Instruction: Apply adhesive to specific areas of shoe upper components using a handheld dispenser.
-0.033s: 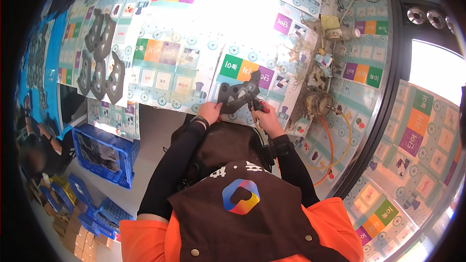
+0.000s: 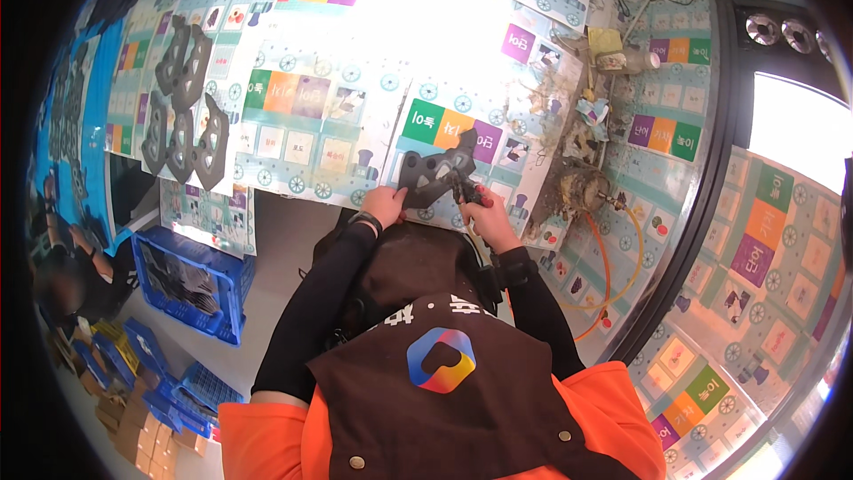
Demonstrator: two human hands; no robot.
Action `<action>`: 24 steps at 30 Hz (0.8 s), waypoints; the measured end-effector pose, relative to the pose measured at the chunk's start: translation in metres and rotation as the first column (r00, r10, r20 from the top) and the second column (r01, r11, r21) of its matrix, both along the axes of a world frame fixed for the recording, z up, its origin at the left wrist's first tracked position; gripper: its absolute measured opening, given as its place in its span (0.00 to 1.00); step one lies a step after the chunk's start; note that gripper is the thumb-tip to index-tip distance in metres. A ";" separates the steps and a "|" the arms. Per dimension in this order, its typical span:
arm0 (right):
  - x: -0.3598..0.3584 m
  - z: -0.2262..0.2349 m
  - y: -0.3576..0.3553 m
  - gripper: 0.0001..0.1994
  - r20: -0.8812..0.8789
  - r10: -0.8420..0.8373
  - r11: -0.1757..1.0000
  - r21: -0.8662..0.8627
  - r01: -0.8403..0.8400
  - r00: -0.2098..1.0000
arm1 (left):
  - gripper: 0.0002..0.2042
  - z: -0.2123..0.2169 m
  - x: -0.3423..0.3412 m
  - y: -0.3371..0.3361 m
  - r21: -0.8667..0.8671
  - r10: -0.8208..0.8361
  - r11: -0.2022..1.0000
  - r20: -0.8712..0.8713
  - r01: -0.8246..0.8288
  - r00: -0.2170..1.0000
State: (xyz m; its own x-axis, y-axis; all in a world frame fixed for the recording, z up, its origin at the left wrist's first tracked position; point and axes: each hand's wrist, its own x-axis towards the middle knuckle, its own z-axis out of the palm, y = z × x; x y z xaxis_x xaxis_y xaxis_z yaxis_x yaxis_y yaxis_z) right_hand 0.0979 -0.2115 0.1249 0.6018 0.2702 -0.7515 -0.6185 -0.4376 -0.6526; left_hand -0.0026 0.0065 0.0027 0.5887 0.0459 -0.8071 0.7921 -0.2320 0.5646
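While left hand [image 2: 384, 204] holds gray part [image 2: 430, 176], blue crate [image 2: 234, 295], dark contents [image 2: 180, 279].

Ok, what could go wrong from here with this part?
The left hand holds the dark gray part by its near left edge, so it might twist. The handheld tool in the right hand is right up against it; a slip could mark it. Some gray parts farther left lie near the table's front edge and could get knocked off.

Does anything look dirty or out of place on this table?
Yes: to the right of the right hand, brown grime streaks the edge of the table, beside a crusty brown lump. It looks odd because the table appears far cleaner further left.
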 end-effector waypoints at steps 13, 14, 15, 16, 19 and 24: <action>-0.005 -0.003 0.004 0.07 -0.061 0.076 0.997 -0.023 -0.077 0.995 | 0.24 0.006 0.003 0.003 0.007 -0.022 1.000 -0.002 0.022 1.000; -0.005 -0.002 0.006 0.07 -0.060 0.078 0.997 -0.022 -0.079 0.995 | 0.24 0.007 0.003 0.003 0.010 -0.031 0.999 -0.001 0.031 1.000; -0.005 -0.001 0.007 0.07 -0.052 0.069 0.998 -0.008 -0.069 0.996 | 0.24 0.007 0.003 0.003 0.011 -0.030 1.000 -0.001 0.030 1.000; -0.005 -0.001 0.009 0.07 -0.045 0.060 0.998 0.005 -0.060 0.997 | 0.24 0.007 0.002 0.003 0.005 -0.026 1.000 -0.006 0.026 1.000; -0.006 -0.006 0.008 0.08 -0.009 0.064 0.997 0.037 -0.063 0.998 | 0.25 0.010 0.004 0.001 -0.014 -0.008 1.000 -0.022 0.008 1.000; -0.007 -0.008 0.013 0.08 0.014 0.078 0.996 0.049 -0.079 0.997 | 0.26 0.010 0.004 0.001 -0.027 0.028 0.999 -0.043 -0.029 0.999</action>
